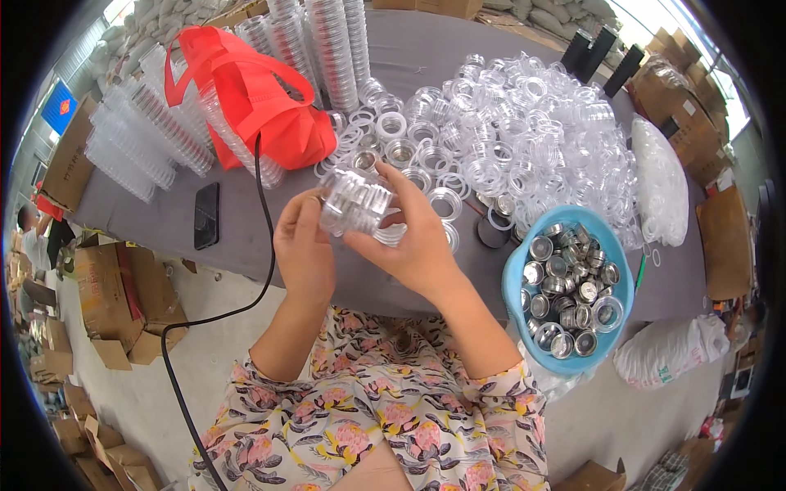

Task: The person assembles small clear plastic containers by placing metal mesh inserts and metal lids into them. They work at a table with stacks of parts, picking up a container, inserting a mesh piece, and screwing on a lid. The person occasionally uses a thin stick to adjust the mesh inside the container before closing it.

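Between my two hands, just above the table's near edge, is a short tilted stack of clear round plastic pieces (pixel 357 201) with silvery parts showing in it. My left hand (pixel 306 245) pinches its left side with fingers and thumb. My right hand (pixel 416 239) is curled round its right side, thumb below and fingers above. Behind the hands lie loose clear plastic rings (pixel 391 125), some with silver metal pieces in them. To the right, a light blue basin (pixel 514 282) holds many small round silver metal pieces and a clear ring.
A large heap of clear rings (pixel 524 123) covers the table's back right. Tall stacks of clear pieces (pixel 334 53) stand behind a red bag (pixel 246 94). A phone (pixel 206 216) lies left, and a black cable (pixel 267 213) crosses the near edge. Cardboard boxes (pixel 123 303) sit on the floor.
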Tool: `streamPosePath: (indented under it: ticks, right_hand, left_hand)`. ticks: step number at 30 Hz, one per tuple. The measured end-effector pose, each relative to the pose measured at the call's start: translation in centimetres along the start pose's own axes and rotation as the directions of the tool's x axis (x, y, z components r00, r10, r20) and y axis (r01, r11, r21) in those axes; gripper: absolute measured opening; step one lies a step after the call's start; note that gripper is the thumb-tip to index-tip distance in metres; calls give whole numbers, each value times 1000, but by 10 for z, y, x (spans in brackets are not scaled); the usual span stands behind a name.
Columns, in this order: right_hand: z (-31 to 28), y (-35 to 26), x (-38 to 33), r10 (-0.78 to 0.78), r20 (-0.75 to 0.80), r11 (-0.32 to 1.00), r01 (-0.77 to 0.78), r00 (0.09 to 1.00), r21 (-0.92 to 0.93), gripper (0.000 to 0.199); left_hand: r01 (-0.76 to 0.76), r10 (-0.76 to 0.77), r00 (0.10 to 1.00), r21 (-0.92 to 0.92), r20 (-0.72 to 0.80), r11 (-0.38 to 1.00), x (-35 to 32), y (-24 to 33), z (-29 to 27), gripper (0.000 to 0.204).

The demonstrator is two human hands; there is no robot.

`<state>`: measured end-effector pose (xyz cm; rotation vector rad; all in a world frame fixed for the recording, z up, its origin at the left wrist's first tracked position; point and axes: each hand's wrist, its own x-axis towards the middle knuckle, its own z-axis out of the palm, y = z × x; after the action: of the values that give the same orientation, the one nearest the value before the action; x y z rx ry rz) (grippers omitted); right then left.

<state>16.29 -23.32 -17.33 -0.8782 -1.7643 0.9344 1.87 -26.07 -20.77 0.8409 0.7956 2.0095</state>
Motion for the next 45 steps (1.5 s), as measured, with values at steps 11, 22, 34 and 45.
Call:
streamPosePath:
  ticks: [11, 22, 34, 45]
  right_hand:
    - [-7, 52, 9, -59, -229, 920, 142, 972, 366, 65]
    - [12, 93, -2, -106, -146, 994, 105, 984, -13, 78]
    - [24, 134, -39, 40, -111, 996, -32, 993, 82, 101]
    - [37, 149, -42, 13, -120, 1000, -12, 993, 12, 95]
  left_hand:
    - [-303, 226, 950, 806, 215, 509, 2, -37, -92, 12]
    - [-530, 76, 847, 846, 526, 60, -12, -73, -131, 23]
    - [-682, 99, 556, 385, 825, 622, -37, -23, 27, 30]
    - [-932, -832, -312, 24, 458, 362, -71, -161, 210, 13]
